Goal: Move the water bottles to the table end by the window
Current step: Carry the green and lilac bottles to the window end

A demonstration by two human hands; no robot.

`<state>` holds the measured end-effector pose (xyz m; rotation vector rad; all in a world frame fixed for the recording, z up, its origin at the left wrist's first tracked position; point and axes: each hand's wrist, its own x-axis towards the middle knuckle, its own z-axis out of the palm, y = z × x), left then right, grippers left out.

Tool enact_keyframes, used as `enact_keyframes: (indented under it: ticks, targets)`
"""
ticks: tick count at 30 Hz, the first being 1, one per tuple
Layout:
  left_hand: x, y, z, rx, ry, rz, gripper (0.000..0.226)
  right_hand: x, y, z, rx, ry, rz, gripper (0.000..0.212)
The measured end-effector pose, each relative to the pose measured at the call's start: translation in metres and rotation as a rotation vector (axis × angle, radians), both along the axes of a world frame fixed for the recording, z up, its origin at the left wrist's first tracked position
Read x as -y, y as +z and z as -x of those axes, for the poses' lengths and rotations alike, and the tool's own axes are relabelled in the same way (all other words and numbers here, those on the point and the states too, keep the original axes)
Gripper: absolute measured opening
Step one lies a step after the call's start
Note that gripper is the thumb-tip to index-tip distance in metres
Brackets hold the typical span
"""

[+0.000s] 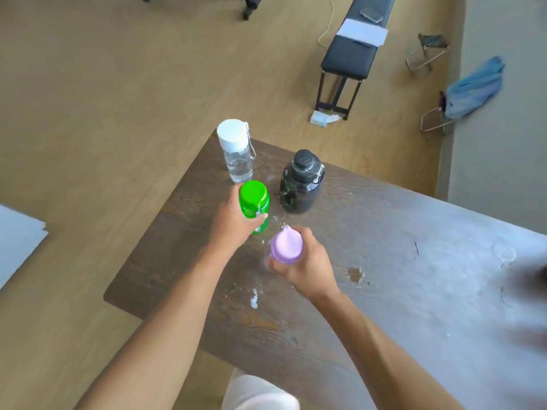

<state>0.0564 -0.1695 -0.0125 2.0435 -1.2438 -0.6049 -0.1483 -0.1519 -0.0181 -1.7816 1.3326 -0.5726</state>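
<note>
Nearest the camera, the right hand (307,261) is wrapped around the purple bottle (286,245), fingers closed just under its cap, over the worn wooden desk (384,261). Slightly farther and to the left, the left hand (233,223) is closed around the green bottle (254,202); whether either bottle touches the desk cannot be told. Beyond them, near the desk's far corner, the dark bottle (300,182) and the clear bottle with a white cap (235,149) stand upright, apart from each other.
</note>
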Motion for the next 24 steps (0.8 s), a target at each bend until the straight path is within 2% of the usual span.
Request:
enact_keyframes:
  ticks: [4,7,13,17,21,24]
  targets:
    - [0.002,0.016,0.033,0.083,-0.104,0.069,0.077,0.008,0.026,0.041,0.082,-0.205,0.032,0.066]
    - [0.017,0.033,0.092,0.064,-0.293,0.129,0.079,0.016,0.044,0.101,0.127,-0.373,0.066,0.065]
    - [0.097,0.061,0.28,0.04,-0.651,0.101,0.086,0.02,0.067,0.256,0.151,-0.764,0.144,0.066]
    - [0.133,0.064,0.418,-0.007,-0.884,0.132,0.085,0.016,0.059,0.353,0.136,-1.001,0.183,0.065]
    - [0.145,0.051,0.522,-0.03,-1.01,0.115,0.082,0.013,0.036,0.42,0.103,-1.1,0.189,0.065]
    - [0.151,0.03,0.568,-0.024,-1.031,0.09,0.083,0.017,0.019,0.447,0.109,-1.126,0.205,0.062]
